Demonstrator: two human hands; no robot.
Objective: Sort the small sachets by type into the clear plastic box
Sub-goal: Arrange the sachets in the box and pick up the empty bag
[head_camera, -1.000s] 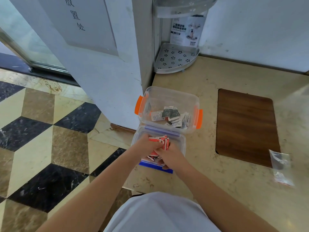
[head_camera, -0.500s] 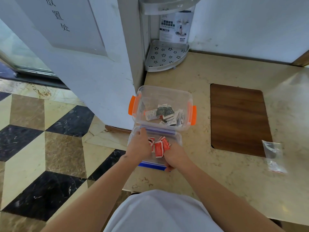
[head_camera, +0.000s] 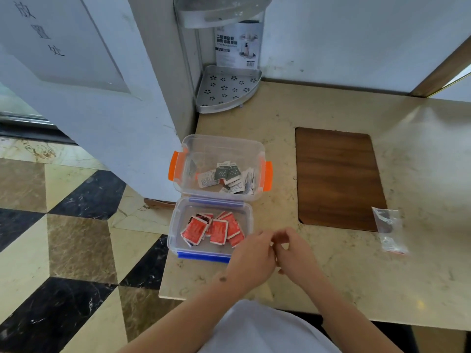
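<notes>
Two clear containers sit on the marble desk (head_camera: 331,263), the largest thing in view. At twelve o'clock from the hands stands the clear plastic box (head_camera: 219,149) with orange latches, holding the grey and white sachets (head_camera: 228,177) in a loose heap toward its right side. Touching its near edge, at about ten o'clock from the hands, lies the shallower blue-edged lid (head_camera: 204,256), which carries the red sachets (head_camera: 212,229) overlapping one another. At two o'clock a wooden board (head_camera: 336,179) is set into the desk, and at three o'clock lies a small clear bag (head_camera: 388,230). The left hand (head_camera: 251,256) and right hand (head_camera: 293,250) meet fingertip to fingertip just right of the lid, loosely curled; whether they pinch anything I cannot tell. The two kinds look fully separated, so sorting seems nearly done, unless the red ones must still go into the box.
</notes>
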